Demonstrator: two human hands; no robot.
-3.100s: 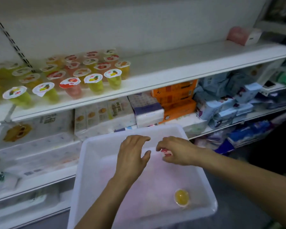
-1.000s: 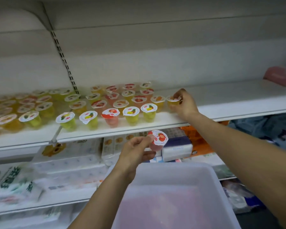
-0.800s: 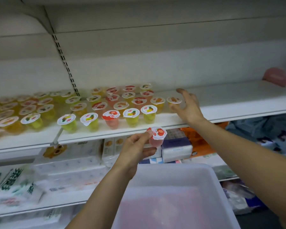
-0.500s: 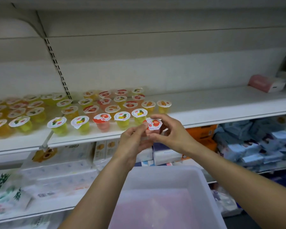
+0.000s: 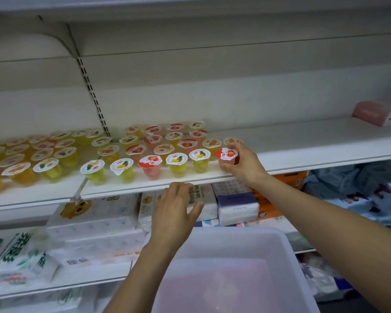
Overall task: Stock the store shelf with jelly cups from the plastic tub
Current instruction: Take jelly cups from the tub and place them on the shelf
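right hand (image 5: 243,164) grips red jelly cup (image 5: 227,158) at shelf (image 5: 314,147) front edge | left hand (image 5: 175,210) spread, empty, above plastic tub (image 5: 287,247)

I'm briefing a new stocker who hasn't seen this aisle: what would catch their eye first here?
The rows of bright jelly cups filling the left half of the white shelf. At the front row's right end, the right hand grips a red jelly cup. Below, the left hand hovers open over the white plastic tub.
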